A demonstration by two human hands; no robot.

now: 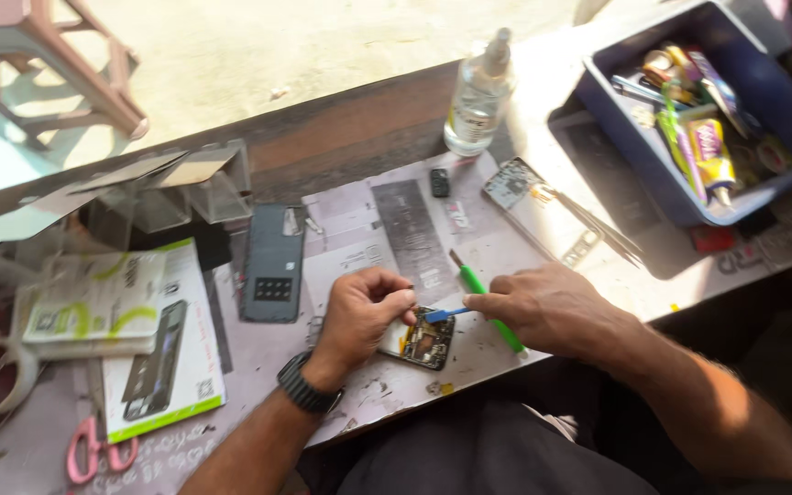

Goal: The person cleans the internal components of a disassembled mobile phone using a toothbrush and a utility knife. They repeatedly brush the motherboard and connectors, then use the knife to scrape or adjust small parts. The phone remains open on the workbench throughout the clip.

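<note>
Under the fingers of both hands, near the front edge of the bench (598,275), lies an opened phone (425,339) with its circuit board and small parts bared. The left hand (364,307), a dark watch (307,387) on its wrist, curls its fingers (398,301) closed over the phone's near end, seemingly to pin it flat so that it cannot slide while it is worked on. The right hand (547,307) has its fingers pinched shut on a small blue tool (446,314), whose tip points across at the left fingertips and sits just above the exposed board; the low, sideways hold looks suited to fine prying. Beneath the right fingers, and partly hidden by them, a green-handled tool (486,302) lies slantwise on the bench, close enough to be picked up without a reach. Beyond the left fingers lies a dark phone back cover (272,264), set aside with its camera cut-out showing. Further beyond the right fingers are a metal frame piece (529,206) with tweezers (598,229) on it, a small black part (439,181) and a clear bottle of liquid (478,96). Well off past the right hand stands a blue tray (763,82) of tubes and tools. Far out from the left hand lie a phone box (162,357) and pink-handled scissors (93,449).
</note>
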